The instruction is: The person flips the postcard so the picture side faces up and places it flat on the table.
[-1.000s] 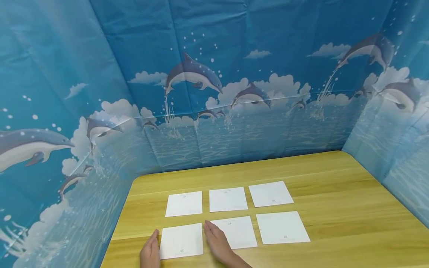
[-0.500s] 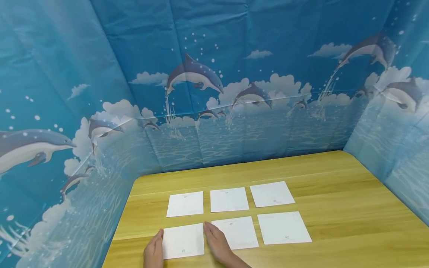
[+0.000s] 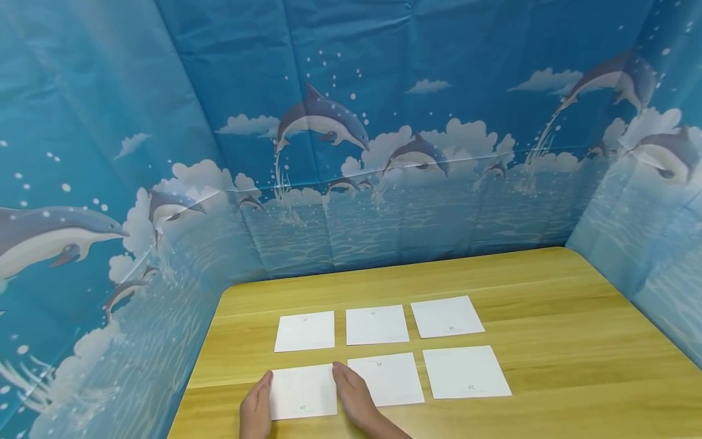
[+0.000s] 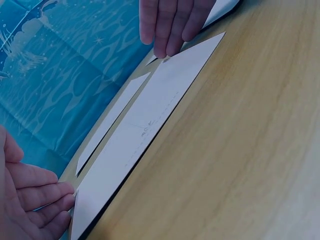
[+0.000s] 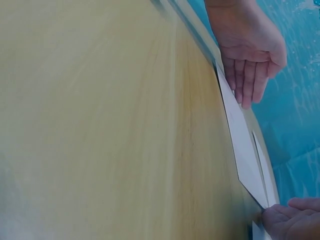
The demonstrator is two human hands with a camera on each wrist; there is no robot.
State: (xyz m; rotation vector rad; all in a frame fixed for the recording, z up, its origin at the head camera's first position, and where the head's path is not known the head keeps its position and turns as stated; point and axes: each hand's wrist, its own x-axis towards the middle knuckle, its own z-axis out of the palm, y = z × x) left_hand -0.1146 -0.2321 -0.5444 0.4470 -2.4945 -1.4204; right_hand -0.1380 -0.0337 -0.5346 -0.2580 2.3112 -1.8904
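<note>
A white card (image 3: 303, 393) with a small printed mark near its front edge lies at the near left of the table, between my two hands. My left hand (image 3: 256, 407) stands on its side at the card's left edge, fingers extended and fingertips right at the edge. Against the right edge my right hand (image 3: 356, 396) also stands on edge, its straight fingers pointing away from me. In the left wrist view, both the card (image 4: 145, 120) and the fingers of the right hand (image 4: 172, 25) at its far end show.
Several similar white cards lie in two rows: a near middle one (image 3: 386, 381) beside my right hand, a near right one (image 3: 466, 373), and a back row starting with a left card (image 3: 304, 332). A blue dolphin-print curtain (image 3: 384, 231) borders the wooden table (image 3: 576, 341).
My left hand has moved right, up to the card's left edge. The card has shifted slightly right toward my right hand, which stays nearly still. The head view has shifted a little.
</note>
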